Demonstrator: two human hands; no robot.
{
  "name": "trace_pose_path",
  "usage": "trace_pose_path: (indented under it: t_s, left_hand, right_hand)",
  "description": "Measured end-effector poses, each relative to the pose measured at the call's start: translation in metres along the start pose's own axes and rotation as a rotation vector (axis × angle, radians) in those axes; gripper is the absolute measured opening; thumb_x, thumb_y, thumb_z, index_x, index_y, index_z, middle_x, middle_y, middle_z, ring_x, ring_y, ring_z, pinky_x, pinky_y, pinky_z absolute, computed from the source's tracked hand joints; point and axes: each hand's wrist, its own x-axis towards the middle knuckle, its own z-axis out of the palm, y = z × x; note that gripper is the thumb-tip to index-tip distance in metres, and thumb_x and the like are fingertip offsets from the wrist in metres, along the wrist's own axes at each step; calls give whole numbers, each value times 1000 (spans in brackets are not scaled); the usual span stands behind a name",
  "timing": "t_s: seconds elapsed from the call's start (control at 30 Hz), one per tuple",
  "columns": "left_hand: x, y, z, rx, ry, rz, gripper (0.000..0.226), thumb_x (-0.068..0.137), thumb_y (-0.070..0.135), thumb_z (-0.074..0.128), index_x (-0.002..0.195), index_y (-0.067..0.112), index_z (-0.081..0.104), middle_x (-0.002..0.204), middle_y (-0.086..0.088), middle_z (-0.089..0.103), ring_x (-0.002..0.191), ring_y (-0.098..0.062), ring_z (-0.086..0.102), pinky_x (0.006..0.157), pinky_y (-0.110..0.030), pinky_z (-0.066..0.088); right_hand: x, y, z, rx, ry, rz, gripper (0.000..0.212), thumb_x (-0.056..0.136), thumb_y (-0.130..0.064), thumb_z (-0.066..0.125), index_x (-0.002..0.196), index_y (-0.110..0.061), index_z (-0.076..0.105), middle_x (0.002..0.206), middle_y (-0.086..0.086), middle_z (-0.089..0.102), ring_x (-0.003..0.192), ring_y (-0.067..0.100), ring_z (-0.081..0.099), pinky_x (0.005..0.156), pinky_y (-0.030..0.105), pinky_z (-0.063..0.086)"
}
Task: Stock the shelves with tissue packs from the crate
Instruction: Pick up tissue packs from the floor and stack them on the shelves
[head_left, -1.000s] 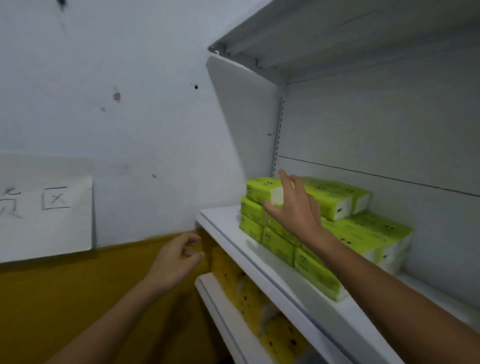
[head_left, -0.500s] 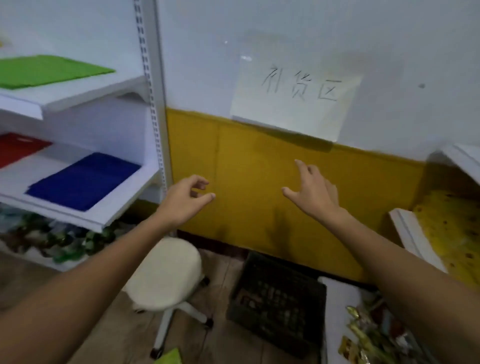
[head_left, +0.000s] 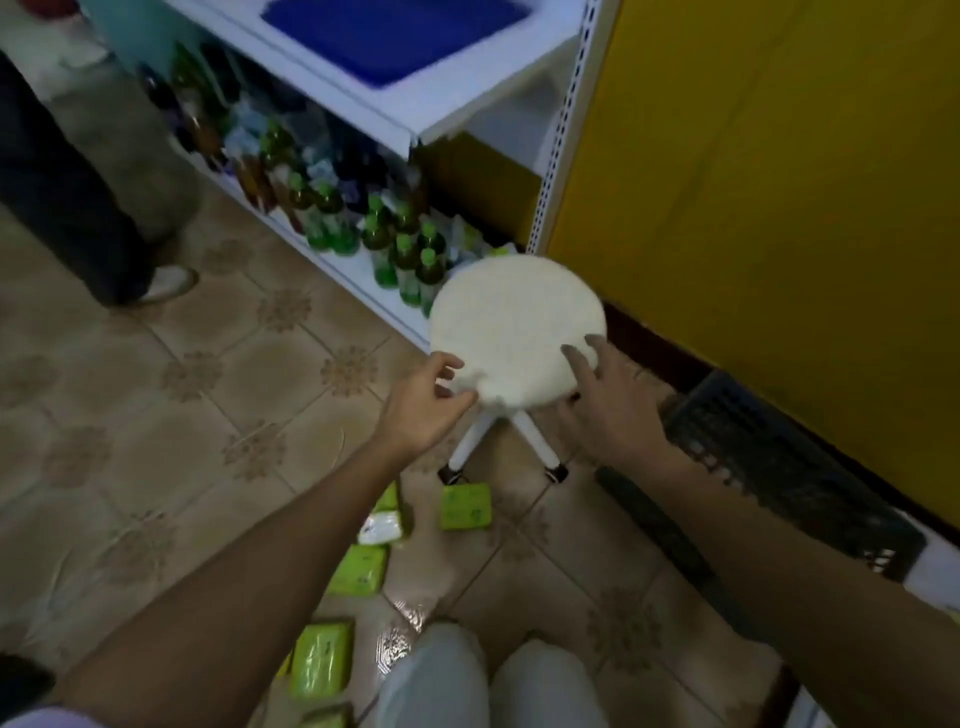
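1. The left hand (head_left: 426, 402) hangs at the near-left rim of the round white stool (head_left: 514, 322). Its fingers are loosely curled and hold nothing. I cannot tell whether the fingertips touch the seat.
2. The right hand (head_left: 615, 405) is spread over the near-right edge of the same seat, fingers straight, and it is empty too.
3. With no pack in either hand, this looks like a gap between loads, with both arms reaching down and forward.
4. The green-wrapped tissue packs (head_left: 466, 506) lie loose on the tiled floor (head_left: 156, 441). They run in a rough line from the stool's feet toward the person's knees (head_left: 493, 686). At least four show, one turned pale side up.
5. The black crate (head_left: 779, 467) sits on the floor against the yellow wall panel (head_left: 779, 208). It is right of the stool and partly behind the right forearm. No green shows in its visible part, though the inside is dark.
6. The white shelf unit (head_left: 415, 130) at upper left carries a blue mat (head_left: 400, 36) and, on its lowest level, green-capped bottles (head_left: 395, 249). No tissue packs are seen there.
7. The job looks unfinished, since the packs on the floor have yet to be gathered and shelved. How many already stand on a shelf cannot be judged, as no stocked tissue shelf is in view.
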Motion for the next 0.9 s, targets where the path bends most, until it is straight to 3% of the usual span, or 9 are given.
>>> trace_pose_path:
  t_s: [0.13, 0.23, 0.3, 0.4, 0.5, 0.6, 0.7, 0.8, 0.9]
  left_hand:
    - [13, -168, 98, -15, -4, -154, 43, 76, 20, 71, 115, 9, 58, 108, -11, 58, 83, -17, 53, 72, -22, 40]
    - [31, -277, 173, -9, -26, -218, 46, 74, 10, 73, 117, 12, 56, 111, -15, 55, 85, -18, 52, 75, -21, 39]
    - [42, -329, 208, 9, -55, -228, 52, 73, 12, 75, 121, 15, 53, 113, -17, 53, 89, -23, 55, 77, -23, 42]
    - [59, -392, 252, 69, -86, -209, 71, 66, 28, 76, 129, 15, 47, 117, -17, 51, 103, -31, 56, 86, -33, 47]
    - [74, -433, 282, 78, -98, -195, 91, 55, 42, 72, 136, 19, 37, 120, -18, 49, 110, -32, 53, 93, -40, 46]
    - [84, -463, 306, -17, -145, -196, 100, 50, 46, 76, 136, 29, 27, 119, -9, 57, 109, -25, 58, 90, -40, 49]
    - [88, -452, 312, -60, -150, -185, 94, 61, 30, 80, 137, 28, 25, 115, 3, 57, 102, -17, 60, 86, -33, 51]
    - [97, -421, 301, -93, -156, -133, 82, 73, 8, 77, 136, 25, 27, 107, 9, 52, 91, -8, 57, 70, -6, 44]
    - [100, -370, 278, -7, -293, -29, 84, 76, 9, 73, 143, 18, 23, 120, -1, 51, 93, -11, 53, 63, -7, 40]
  right_hand:
    - [-13, 35, 194, 3, -199, -77, 71, 87, -39, 61, 147, -18, 29, 152, 18, 24, 132, 38, 36, 97, 49, 44]
    - [-19, 66, 324, 133, -258, -73, 73, 82, -35, 70, 143, -9, 37, 148, 23, 32, 130, 41, 40, 97, 52, 44]
    - [-18, 76, 375, 187, -365, -48, 73, 88, -33, 64, 146, -8, 29, 151, 19, 27, 138, 36, 29, 109, 46, 32]
    - [-13, 88, 452, 222, -487, -97, 81, 89, -32, 62, 149, -14, 11, 157, 8, 10, 145, 28, 7, 111, 34, 22]
    - [-12, 94, 515, 375, -535, -73, 99, 81, -25, 73, 146, -25, -2, 158, 6, 7, 146, 25, -1, 112, 36, 23]
    - [0, 97, 557, 428, -531, -88, 104, 75, -10, 77, 149, -18, 5, 156, 11, 14, 145, 25, 8, 109, 31, 27]
    - [18, 100, 581, 633, -418, -133, 48, 91, -3, 53, 137, -3, 40, 124, 9, 52, 116, 28, 54, 88, 25, 49]
    - [5, 92, 552, 689, -403, 55, 77, 80, -14, 71, 143, -29, 29, 136, -1, 38, 116, 12, 43, 94, 4, 32]
    - [-18, 99, 494, 647, -243, 210, 90, 77, -17, 76, 149, -25, 21, 148, 10, 34, 133, 27, 37, 104, 27, 30]
